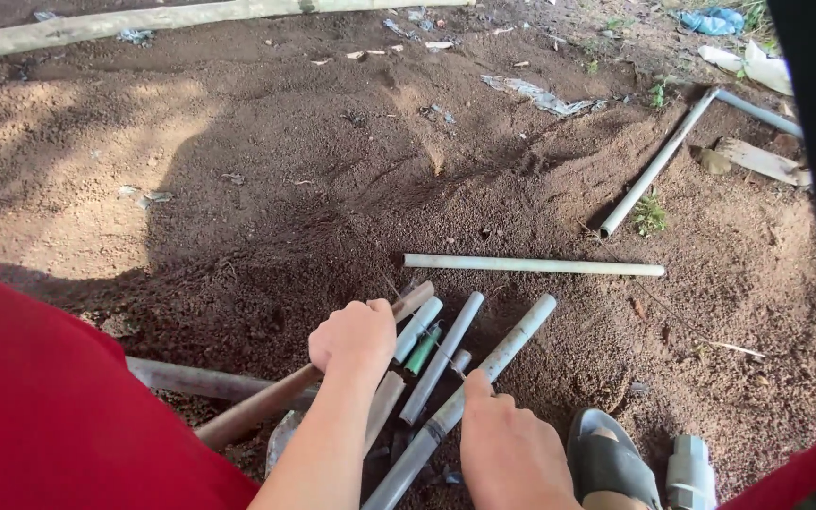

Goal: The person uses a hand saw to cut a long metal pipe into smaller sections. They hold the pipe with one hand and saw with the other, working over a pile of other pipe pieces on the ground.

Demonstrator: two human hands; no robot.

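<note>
— Two hands down in the pipe pile?
— Yes. My left hand (356, 338) is closed around the brown wooden handle (266, 401); my right hand (512, 451) rests on the long grey pipe (465, 397) lying on the dirt (238, 189); I can't tell whether it grips. I'd judge I'm sorting; next needs a firm lift.

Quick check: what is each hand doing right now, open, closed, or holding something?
Left hand: closed in a fist around the brown wooden handle.
Right hand: fingers hidden; rests on the long grey pipe, grip cannot be told.
</note>
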